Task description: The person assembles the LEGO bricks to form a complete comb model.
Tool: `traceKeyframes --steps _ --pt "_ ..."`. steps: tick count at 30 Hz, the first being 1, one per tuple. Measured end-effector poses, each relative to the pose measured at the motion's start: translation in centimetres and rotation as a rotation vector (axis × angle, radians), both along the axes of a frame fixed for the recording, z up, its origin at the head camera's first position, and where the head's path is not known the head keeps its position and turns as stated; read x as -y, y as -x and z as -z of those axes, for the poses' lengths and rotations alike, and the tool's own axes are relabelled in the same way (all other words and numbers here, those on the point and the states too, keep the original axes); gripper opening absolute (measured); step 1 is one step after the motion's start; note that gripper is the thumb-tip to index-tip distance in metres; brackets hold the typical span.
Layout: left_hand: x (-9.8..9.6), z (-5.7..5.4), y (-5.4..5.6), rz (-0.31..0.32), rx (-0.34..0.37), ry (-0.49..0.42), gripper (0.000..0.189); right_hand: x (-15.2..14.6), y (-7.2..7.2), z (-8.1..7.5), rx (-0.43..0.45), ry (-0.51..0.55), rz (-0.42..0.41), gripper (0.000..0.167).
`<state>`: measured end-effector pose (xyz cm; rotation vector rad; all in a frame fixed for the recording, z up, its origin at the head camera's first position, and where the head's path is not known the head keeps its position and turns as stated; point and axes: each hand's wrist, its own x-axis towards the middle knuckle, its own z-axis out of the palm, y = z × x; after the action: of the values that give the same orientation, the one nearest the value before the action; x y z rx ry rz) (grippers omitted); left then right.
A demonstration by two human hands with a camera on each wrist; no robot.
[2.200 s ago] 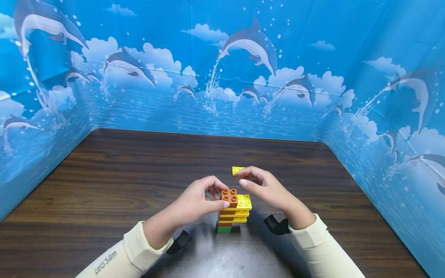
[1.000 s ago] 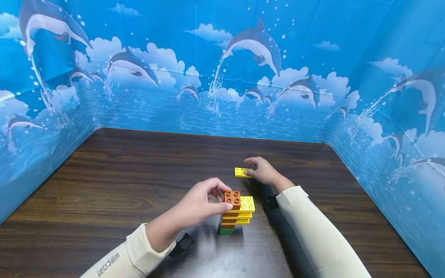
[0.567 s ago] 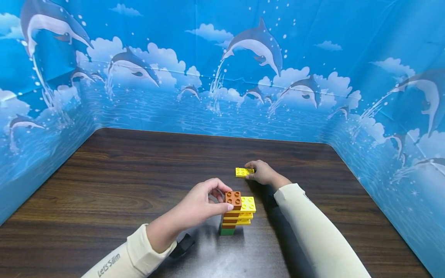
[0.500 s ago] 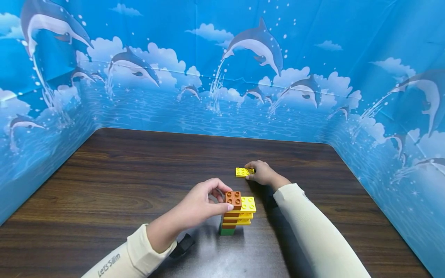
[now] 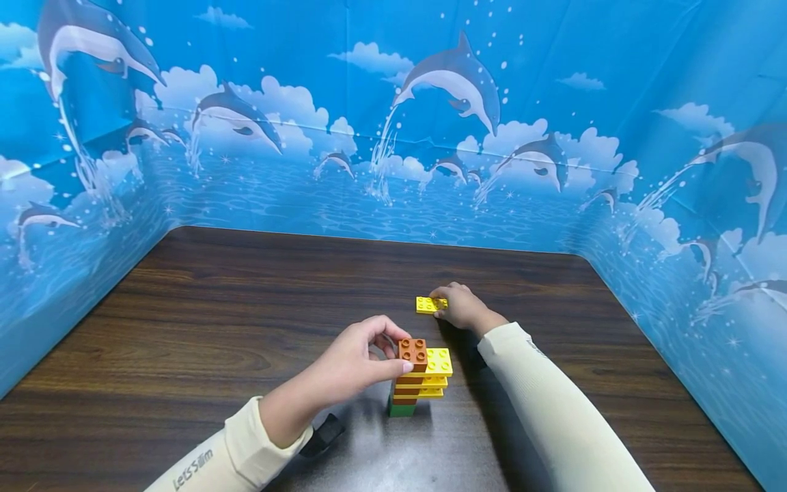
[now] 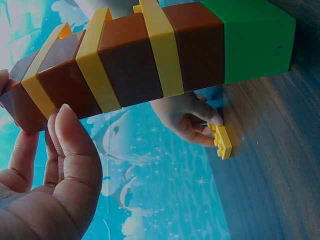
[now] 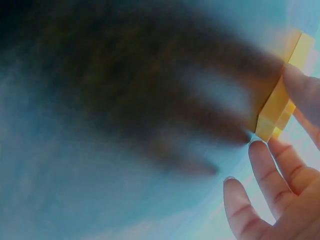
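A tower of toy building bricks stands upright on the table: a green block [image 5: 402, 410] at the bottom, then brown bricks alternating with three yellow plates that jut out to the right. My left hand [image 5: 353, 355] pinches the brown brick [image 5: 412, 351] at the top, thumb on the near side and fingers behind. Farther back, my right hand [image 5: 465, 307] pinches the right end of a loose studded yellow plate [image 5: 424, 305] lying on the table. In the right wrist view, the thumb is on one side of this yellow plate [image 7: 274, 112] and the fingertips are at its other edge.
The dark wood-grain table [image 5: 246, 294] reaches back to a blue curtain [image 5: 277, 184] printed with dolphins, which also encloses the left and right sides. A black strap [image 5: 322, 432] sits at the left wrist.
My right hand has gone from beside the tower to the loose yellow plate and closed on its right end; the plate has just shifted slightly left. The left hand keeps its hold on the tower.
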<state>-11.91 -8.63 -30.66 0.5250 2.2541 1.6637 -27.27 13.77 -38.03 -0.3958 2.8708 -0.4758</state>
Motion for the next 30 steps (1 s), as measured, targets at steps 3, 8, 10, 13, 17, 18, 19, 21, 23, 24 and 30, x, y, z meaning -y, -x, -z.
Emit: traceKeyframes --steps 3,8,10,13,17,18,19,21,23,24,30 --pt "-0.1 0.0 0.0 0.002 0.001 -0.001 0.03 0.1 -0.1 -0.1 -0.007 -0.011 -0.011 0.038" --pt "-0.2 0.0 -0.1 -0.001 0.005 0.004 0.03 -0.1 -0.2 -0.2 -0.01 -0.027 -0.003 0.039" --pt "-0.2 -0.1 -0.1 -0.002 0.008 0.007 0.03 -0.1 -0.3 -0.2 -0.013 -0.037 -0.004 0.039" --pt "-0.2 -0.1 -0.1 -0.002 0.013 0.007 0.03 -0.3 -0.4 -0.4 -0.029 -0.054 -0.007 0.038" --pt "-0.2 0.0 -0.1 -0.002 0.011 0.002 0.03 -0.4 -0.7 -0.8 -0.085 -0.073 -0.019 0.036" --pt "-0.2 0.0 -0.1 -0.003 0.009 0.001 0.03 -0.4 -0.8 -0.9 -0.104 -0.076 -0.022 0.036" --pt "-0.2 0.0 -0.1 -0.004 0.007 0.001 0.03 -0.4 -1.0 -1.0 -0.125 -0.078 -0.025 0.036" --pt "-0.2 0.0 0.0 -0.006 0.004 0.004 0.03 -0.5 -1.4 -1.3 -0.167 -0.081 -0.032 0.036" --pt "-0.2 0.0 0.0 -0.007 0.003 0.006 0.03 -0.5 -1.8 -1.5 -0.21 -0.078 -0.038 0.037" --pt "-0.1 0.0 0.0 -0.008 0.002 0.005 0.03 -0.6 -1.9 -1.5 -0.231 -0.076 -0.042 0.037" --pt "0.0 0.1 0.0 -0.005 -0.007 -0.002 0.031 -0.8 -2.8 -1.9 -0.35 -0.061 -0.073 0.037"
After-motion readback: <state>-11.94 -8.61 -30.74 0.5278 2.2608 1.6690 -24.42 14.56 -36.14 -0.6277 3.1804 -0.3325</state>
